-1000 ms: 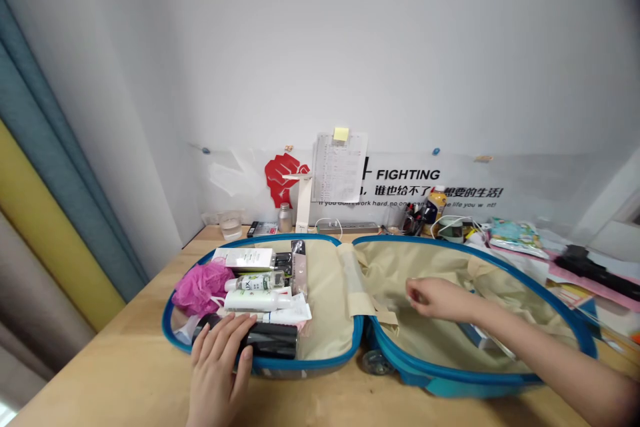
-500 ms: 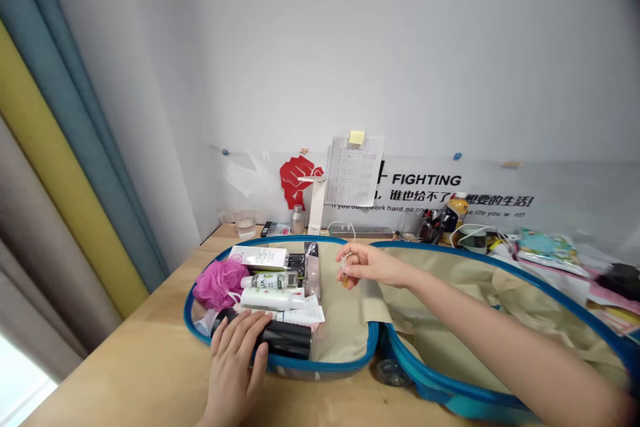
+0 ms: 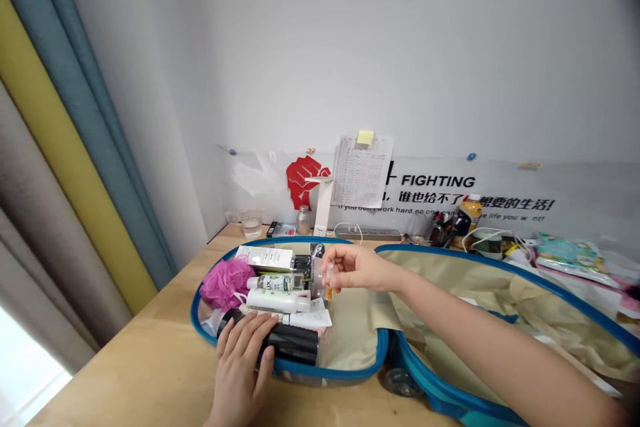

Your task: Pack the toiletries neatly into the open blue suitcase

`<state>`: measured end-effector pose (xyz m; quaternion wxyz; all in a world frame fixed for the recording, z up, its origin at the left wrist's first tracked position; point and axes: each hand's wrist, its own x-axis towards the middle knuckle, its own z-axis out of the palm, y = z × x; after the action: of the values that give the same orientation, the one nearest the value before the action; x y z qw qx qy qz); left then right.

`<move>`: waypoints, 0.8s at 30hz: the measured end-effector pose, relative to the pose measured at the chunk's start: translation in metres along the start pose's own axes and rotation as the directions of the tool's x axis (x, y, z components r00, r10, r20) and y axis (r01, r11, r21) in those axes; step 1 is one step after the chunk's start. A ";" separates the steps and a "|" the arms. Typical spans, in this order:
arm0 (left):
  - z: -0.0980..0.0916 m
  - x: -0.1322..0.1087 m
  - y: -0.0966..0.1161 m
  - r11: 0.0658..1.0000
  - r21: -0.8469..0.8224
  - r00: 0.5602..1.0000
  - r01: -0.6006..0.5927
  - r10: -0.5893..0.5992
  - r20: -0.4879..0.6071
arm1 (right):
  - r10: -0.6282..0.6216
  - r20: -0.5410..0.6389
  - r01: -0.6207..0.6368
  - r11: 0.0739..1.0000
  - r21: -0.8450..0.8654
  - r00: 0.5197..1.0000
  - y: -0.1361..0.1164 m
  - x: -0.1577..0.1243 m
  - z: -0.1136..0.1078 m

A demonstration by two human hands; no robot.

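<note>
A small clear vial with amber liquid (image 3: pixel 329 285) is pinched upright between the thumb and fingers of my right hand (image 3: pixel 353 268), above the left half of an open blue-rimmed suitcase (image 3: pixel 350 373). My left hand (image 3: pixel 245 350) lies over a black cylinder (image 3: pixel 296 344) at the near edge, fingers stretched and thumb apart. Packed beside it are a white tube (image 3: pixel 313 317), a white bottle (image 3: pixel 275 301), a clear bottle with a green label (image 3: pixel 277 281), a white box (image 3: pixel 265 257) and a pink mesh bath puff (image 3: pixel 226 283). A flat clear pack (image 3: pixel 317 267) stands partly behind my right fingers.
The suitcase's right half (image 3: pixel 450 273) has beige lining and straps, partly covered by my right forearm. Along the wall stand a glass of water (image 3: pixel 251 223), a desk lamp (image 3: pixel 323 207), a power strip (image 3: pixel 375 235) and an orange-capped bottle (image 3: pixel 469 213).
My right hand has moved left and slightly down with the vial, closer to the packed items. My left hand stays on the black cylinder. The view has shifted a little.
</note>
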<state>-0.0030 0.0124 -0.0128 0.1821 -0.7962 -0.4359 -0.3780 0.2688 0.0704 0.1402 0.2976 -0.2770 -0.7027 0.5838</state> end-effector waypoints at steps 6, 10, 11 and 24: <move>0.000 0.001 0.000 1.000 -0.007 1.000 -0.008 0.008 -0.017 | 0.007 -0.015 -0.007 1.000 0.001 1.000 0.006 0.003 -0.002; 0.000 0.000 0.000 1.000 -0.010 1.000 0.004 -0.004 -0.009 | 0.021 -0.025 -0.021 1.000 -0.019 0.999 0.009 0.005 -0.001; 0.001 0.000 0.000 1.000 -0.011 1.000 0.008 -0.008 -0.005 | 0.028 -0.031 -0.029 0.999 -0.028 0.999 0.010 0.006 -0.001; 0.000 0.000 -0.001 1.000 0.005 1.000 -0.003 0.003 0.017 | 0.432 -0.349 -0.551 0.714 -0.431 0.832 0.069 0.047 -0.035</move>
<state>-0.0038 0.0128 -0.0131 0.1807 -0.7996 -0.4373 -0.3699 0.2658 0.1391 0.0818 0.1221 -0.5873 -0.6944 0.3975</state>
